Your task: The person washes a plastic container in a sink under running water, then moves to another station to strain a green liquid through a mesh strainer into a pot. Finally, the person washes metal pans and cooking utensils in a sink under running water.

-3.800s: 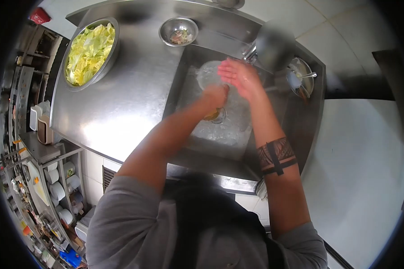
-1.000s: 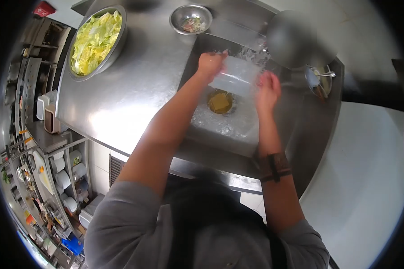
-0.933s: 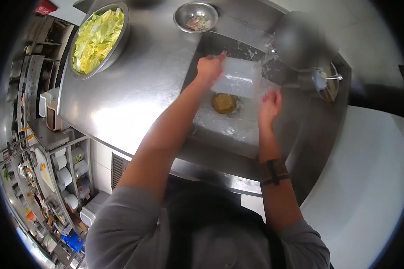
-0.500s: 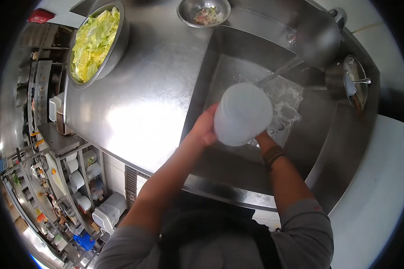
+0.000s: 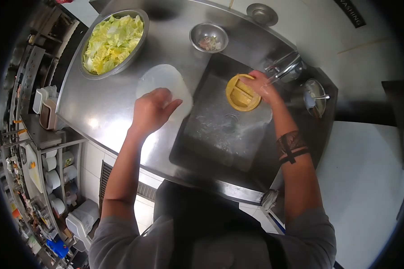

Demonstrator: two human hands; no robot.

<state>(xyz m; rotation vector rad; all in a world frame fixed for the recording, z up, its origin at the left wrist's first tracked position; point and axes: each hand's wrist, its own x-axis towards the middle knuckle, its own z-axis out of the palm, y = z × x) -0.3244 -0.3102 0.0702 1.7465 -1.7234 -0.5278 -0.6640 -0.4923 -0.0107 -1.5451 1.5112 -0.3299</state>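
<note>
Yellow lid (image 5: 236,101): gripped by the right hand (image 5: 258,84), above the sink (image 5: 193,150). Translucent container (image 5: 162,75): stands left of the sink; the left hand (image 5: 151,110) overlaps it, fingers curled, grip unclear. Leaf-filled steel bowl (image 5: 138,48): sits farther left.

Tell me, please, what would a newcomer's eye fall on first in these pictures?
Probably the large steel bowl of yellow-green leaves, on the steel counter, left of the sink. Next, the round yellow piece with a bar across it, held by the right hand over the sink. The left hand is at a translucent white plastic container on the counter.
</note>
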